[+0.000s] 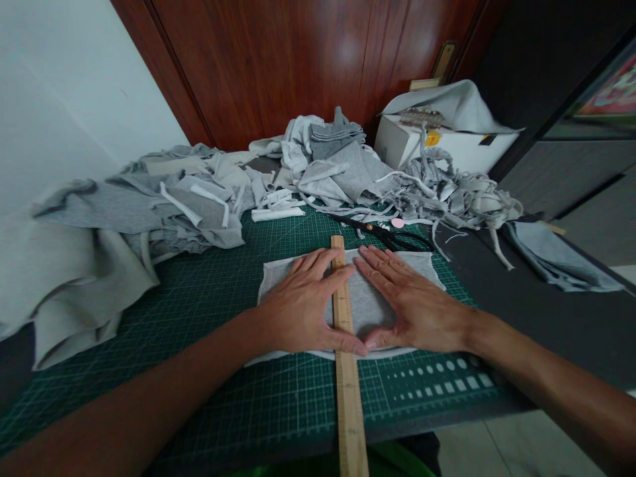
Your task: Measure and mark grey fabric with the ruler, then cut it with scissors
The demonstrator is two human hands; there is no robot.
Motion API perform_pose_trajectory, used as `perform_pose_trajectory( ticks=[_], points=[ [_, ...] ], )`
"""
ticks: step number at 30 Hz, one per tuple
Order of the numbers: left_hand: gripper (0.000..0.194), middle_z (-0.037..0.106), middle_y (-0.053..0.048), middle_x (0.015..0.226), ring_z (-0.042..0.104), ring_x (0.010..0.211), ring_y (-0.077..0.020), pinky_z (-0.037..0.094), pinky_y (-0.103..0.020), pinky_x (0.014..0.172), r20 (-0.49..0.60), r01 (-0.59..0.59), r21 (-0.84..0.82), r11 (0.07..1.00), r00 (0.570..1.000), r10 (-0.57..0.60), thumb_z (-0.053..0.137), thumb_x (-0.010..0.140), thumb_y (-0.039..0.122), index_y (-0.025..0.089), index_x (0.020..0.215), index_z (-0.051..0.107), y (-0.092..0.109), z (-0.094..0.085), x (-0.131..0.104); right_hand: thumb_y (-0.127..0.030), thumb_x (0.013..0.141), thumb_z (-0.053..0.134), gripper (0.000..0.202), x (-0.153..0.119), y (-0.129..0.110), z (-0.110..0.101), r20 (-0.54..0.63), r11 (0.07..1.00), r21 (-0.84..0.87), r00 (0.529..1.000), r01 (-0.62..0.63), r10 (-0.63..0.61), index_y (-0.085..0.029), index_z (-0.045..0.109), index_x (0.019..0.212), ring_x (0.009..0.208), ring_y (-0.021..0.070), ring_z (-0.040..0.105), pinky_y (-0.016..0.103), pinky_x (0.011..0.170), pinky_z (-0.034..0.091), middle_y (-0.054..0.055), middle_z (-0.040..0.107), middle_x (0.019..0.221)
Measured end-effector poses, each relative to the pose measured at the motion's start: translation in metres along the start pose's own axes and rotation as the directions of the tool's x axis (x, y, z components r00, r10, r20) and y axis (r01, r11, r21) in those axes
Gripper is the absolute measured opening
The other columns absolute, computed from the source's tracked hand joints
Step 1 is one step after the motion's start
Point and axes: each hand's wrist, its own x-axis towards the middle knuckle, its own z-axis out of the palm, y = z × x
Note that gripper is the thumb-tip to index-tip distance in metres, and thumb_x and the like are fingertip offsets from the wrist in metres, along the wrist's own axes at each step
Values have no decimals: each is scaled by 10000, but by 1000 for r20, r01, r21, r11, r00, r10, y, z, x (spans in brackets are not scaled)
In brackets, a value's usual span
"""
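Observation:
A light grey piece of fabric [370, 308] lies flat on the green cutting mat [209, 291]. Across it, pointing away from me, runs a wooden ruler [350, 391], whose near end reaches past the table edge. My left hand [301, 298] is spread over the fabric, with its thumb and some fingertips lying on the ruler. My right hand [405, 301] rests on the fabric just right of the ruler, fingers stretched out and thumb near the left thumb. Beyond the fabric's far edge lie black scissors [385, 235].
Heaped grey fabric [193, 199] covers the left and back. Tangled fabric strips [447, 185] lie at the back right, before a white box [397, 139]. Folded grey cloth [556, 255] sits at the right. A small pink disc [397, 223] is beside the scissors. A wooden door [278, 66] stands behind.

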Motion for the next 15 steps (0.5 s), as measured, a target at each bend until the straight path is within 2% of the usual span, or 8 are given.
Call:
perform_pose_trajectory(
  ticks=[4, 9, 11, 15],
  points=[
    [1212, 302, -210, 1675, 278, 1547, -421, 237, -579, 1257, 23, -10, -29, 1000, 1000, 10, 689, 664, 912, 176, 1588, 421, -2, -2, -3, -898, 760, 611, 1301, -5, 5, -2, -23, 996, 19, 996, 85, -85, -99, 168, 1685, 1619, 390, 92, 636, 1298, 101, 244, 106, 1738],
    [1009, 270, -165, 1703, 284, 1566, -396, 284, -561, 1263, 95, -17, -151, 988, 995, 32, 796, 756, 700, 225, 1574, 447, -5, -16, -5, -714, 967, 527, 965, -8, 5, -2, -42, 993, -1, 993, 115, -115, -106, 258, 1666, 1621, 353, 127, 615, 1305, 115, 214, 184, 1737],
    [983, 279, -151, 1698, 320, 1554, -382, 321, -548, 1253, 96, -3, -183, 983, 995, 21, 829, 753, 642, 244, 1569, 452, -6, -19, -4, -696, 976, 527, 934, -7, 4, -2, -42, 994, -6, 993, 107, -107, -98, 294, 1655, 1619, 356, 142, 609, 1306, 121, 213, 199, 1734],
    [1002, 330, -184, 1665, 342, 1540, -384, 318, -554, 1255, 85, 14, -160, 987, 996, -1, 844, 716, 681, 202, 1527, 502, -5, -16, -2, -719, 945, 562, 970, -6, 2, -2, -51, 995, -23, 994, 99, -100, -101, 310, 1649, 1616, 355, 168, 615, 1303, 134, 215, 221, 1730]
  ],
)
